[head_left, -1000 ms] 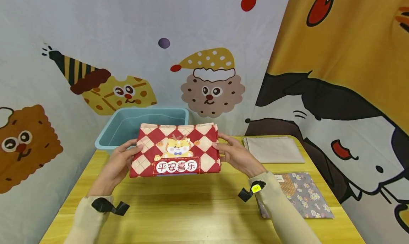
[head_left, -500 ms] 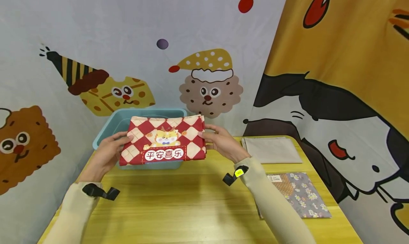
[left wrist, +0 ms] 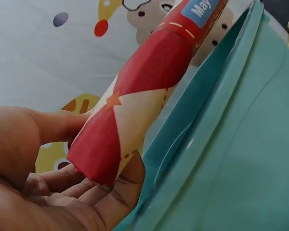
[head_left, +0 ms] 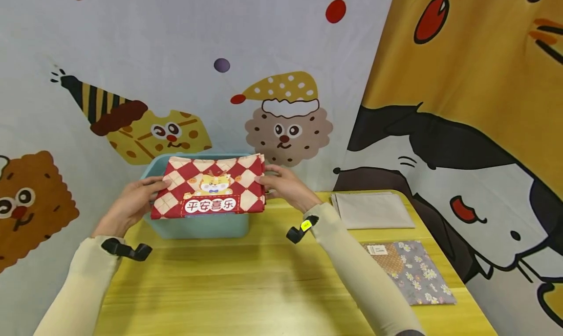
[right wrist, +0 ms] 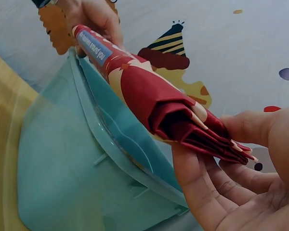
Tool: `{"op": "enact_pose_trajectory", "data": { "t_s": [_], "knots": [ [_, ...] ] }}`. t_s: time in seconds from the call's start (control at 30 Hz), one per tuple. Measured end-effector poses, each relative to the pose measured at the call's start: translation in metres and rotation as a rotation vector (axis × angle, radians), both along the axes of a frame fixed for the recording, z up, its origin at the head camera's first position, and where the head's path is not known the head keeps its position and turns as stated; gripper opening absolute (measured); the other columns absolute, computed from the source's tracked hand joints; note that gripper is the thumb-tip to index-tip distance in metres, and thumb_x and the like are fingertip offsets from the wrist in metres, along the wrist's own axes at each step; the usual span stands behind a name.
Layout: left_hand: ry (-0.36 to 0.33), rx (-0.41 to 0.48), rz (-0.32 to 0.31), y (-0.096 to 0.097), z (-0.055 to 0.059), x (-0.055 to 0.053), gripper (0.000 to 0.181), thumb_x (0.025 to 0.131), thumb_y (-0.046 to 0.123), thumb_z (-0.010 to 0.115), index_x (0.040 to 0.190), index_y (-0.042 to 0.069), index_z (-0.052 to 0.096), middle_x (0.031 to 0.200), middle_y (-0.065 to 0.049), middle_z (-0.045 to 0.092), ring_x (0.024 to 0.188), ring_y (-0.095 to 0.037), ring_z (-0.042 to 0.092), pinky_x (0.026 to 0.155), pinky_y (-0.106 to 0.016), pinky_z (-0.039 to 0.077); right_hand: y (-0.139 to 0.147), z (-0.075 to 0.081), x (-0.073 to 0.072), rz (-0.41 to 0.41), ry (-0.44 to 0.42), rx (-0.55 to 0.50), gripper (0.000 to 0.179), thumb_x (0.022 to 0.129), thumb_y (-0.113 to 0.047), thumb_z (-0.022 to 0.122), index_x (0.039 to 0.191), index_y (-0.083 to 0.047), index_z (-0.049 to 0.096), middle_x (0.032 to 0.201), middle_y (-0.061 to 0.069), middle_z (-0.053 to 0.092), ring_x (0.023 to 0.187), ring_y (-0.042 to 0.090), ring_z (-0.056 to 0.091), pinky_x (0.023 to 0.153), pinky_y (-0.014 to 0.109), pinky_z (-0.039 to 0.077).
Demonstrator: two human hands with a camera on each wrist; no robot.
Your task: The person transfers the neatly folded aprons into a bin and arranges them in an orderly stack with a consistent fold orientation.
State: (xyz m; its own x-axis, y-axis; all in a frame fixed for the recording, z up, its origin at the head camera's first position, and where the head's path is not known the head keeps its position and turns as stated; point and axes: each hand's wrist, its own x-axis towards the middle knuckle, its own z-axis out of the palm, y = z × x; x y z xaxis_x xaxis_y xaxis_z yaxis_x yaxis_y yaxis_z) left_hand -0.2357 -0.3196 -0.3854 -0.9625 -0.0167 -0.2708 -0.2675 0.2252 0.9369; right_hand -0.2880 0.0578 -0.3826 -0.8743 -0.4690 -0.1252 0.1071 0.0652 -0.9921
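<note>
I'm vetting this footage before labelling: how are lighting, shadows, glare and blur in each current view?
Head view: bright, with a pale sheen on the table and soft shadow below the tub; left wrist view: dimmer, checked cloth without strong blur; right wrist view: also dimmer, right hand reasonably clear.

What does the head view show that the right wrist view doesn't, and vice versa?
Only the head view: the gray folded cloth, the floral folded cloth and the cartoon animal on the red checked cloth.
Only the right wrist view: that cloth's layered end, seen end-on, and lettering on its blue strip.
Both: that cloth between the left hand and right hand, the teal bin, table and cartoon backdrop.
</note>
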Motion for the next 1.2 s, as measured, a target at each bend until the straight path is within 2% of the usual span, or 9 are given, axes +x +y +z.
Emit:
{"op": "enact_pose_trajectory", "data": {
  "t_s": [0.13, 0.3, 0.4, 0.57, 0.87, 0.93, 1.03, 1.13, 1.2],
  "knots": [
    [-0.006, -0.078, -0.009, -0.009, 0.004, -0.009, 0.090, 0.101, 0.055, 0.056, 0.164, 0.003, 0.018, 0.124, -0.002, 0.052, 0.087, -0.003, 0.067, 0.081, -0.030, 0.063, -0.010, 0.002, -0.009, -0.010, -0.001, 0.028, 0.048, 0.100, -0.020, 0.067, 0.144, -0.008, 0.051, 0.120, 0.017, 0.070, 0.091, 0.020, 0.070, 0.081, 0.035, 0.063],
    [0.005, -0.195, 0.019, -0.020, 0.010, -0.017, 0.091, 0.100, 0.059, 0.054, 0.162, 0.000, 0.023, 0.120, -0.004, 0.054, 0.082, -0.003, 0.066, 0.076, -0.029, 0.062, -0.024, 0.006, -0.018, -0.004, 0.001, 0.062, 0.052, 0.099, -0.023, 0.069, 0.146, -0.009, 0.050, 0.119, 0.016, 0.072, 0.092, 0.021, 0.073, 0.082, 0.035, 0.064],
    [0.013, -0.263, 0.036, -0.025, 0.013, -0.021, 0.088, 0.100, 0.060, 0.053, 0.160, 0.000, 0.028, 0.129, -0.011, 0.053, 0.085, -0.006, 0.063, 0.074, -0.028, 0.060, -0.033, 0.009, -0.022, 0.006, 0.006, 0.087, 0.054, 0.100, -0.023, 0.068, 0.148, -0.009, 0.048, 0.120, 0.016, 0.073, 0.096, 0.022, 0.074, 0.085, 0.037, 0.063],
    [0.015, -0.375, 0.034, -0.031, 0.017, -0.028, 0.082, 0.103, 0.057, 0.048, 0.158, -0.002, 0.032, 0.147, -0.026, 0.044, 0.100, -0.019, 0.057, 0.072, -0.025, 0.055, -0.048, 0.011, -0.029, -0.022, -0.010, 0.121, 0.056, 0.099, -0.021, 0.070, 0.148, -0.006, 0.048, 0.119, 0.017, 0.073, 0.097, 0.023, 0.074, 0.084, 0.039, 0.063],
    [-0.002, -0.468, 0.075, -0.036, 0.022, -0.035, 0.079, 0.105, 0.054, 0.046, 0.154, -0.007, 0.035, 0.152, -0.034, 0.039, 0.122, -0.042, 0.052, 0.085, -0.035, 0.055, -0.066, 0.006, -0.041, -0.043, 0.000, 0.187, 0.060, 0.099, -0.019, 0.070, 0.149, 0.001, 0.045, 0.121, 0.020, 0.072, 0.097, 0.024, 0.075, 0.079, 0.035, 0.064],
    [0.011, -0.485, 0.090, -0.036, 0.023, -0.035, 0.075, 0.105, 0.051, 0.047, 0.152, -0.007, 0.038, 0.149, -0.034, 0.040, 0.121, -0.043, 0.052, 0.086, -0.039, 0.057, -0.064, 0.008, -0.040, -0.048, 0.037, 0.247, 0.061, 0.099, -0.021, 0.070, 0.150, 0.001, 0.045, 0.120, 0.021, 0.072, 0.094, 0.024, 0.075, 0.080, 0.036, 0.064],
    [0.087, -0.570, 0.131, -0.036, 0.025, -0.031, 0.066, 0.105, 0.046, 0.049, 0.145, -0.007, 0.046, 0.142, -0.034, 0.048, 0.116, -0.044, 0.055, 0.081, -0.041, 0.057, -0.057, 0.010, -0.037, -0.063, 0.171, 0.411, 0.058, 0.099, -0.029, 0.070, 0.147, -0.003, 0.051, 0.123, 0.016, 0.070, 0.093, 0.025, 0.075, 0.083, 0.036, 0.063],
    [0.171, -0.665, 0.175, -0.036, 0.027, -0.027, 0.060, 0.105, 0.042, 0.049, 0.138, -0.008, 0.053, 0.135, -0.034, 0.054, 0.113, -0.047, 0.057, 0.078, -0.047, 0.055, -0.048, 0.011, -0.033, -0.080, 0.328, 0.570, 0.055, 0.098, -0.038, 0.069, 0.143, -0.010, 0.058, 0.129, 0.012, 0.068, 0.106, 0.026, 0.071, 0.090, 0.038, 0.060],
    [0.200, -0.706, 0.182, -0.036, 0.027, -0.024, 0.060, 0.105, 0.043, 0.049, 0.137, -0.007, 0.054, 0.134, -0.035, 0.055, 0.112, -0.049, 0.057, 0.080, -0.052, 0.055, -0.043, 0.009, -0.033, -0.066, 0.386, 0.601, 0.053, 0.099, -0.041, 0.067, 0.143, -0.012, 0.058, 0.136, 0.012, 0.065, 0.118, 0.026, 0.065, 0.095, 0.041, 0.057]
  ]
}}
